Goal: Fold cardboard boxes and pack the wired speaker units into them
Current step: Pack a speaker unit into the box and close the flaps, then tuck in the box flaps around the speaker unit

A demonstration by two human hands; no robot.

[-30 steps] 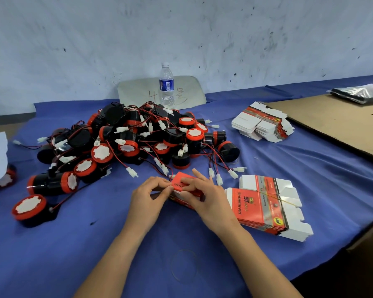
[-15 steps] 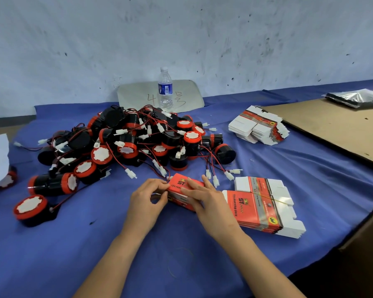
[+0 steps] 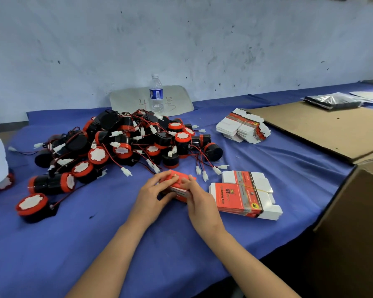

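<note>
On a blue-covered table (image 3: 181,244), a left hand (image 3: 151,196) and a right hand (image 3: 199,203) grip a small red cardboard box (image 3: 177,186), fingers curled over its top. The box sits at the near edge of a pile of wired speaker units (image 3: 121,145). A stack of flat boxes (image 3: 241,196) lies just to its right.

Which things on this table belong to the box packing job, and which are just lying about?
Job: red box in left hand and right hand; speaker pile; banded flat-box stack; far flat-box stack.
Lying about: water bottle; cardboard sheet; black bag; white board.
</note>
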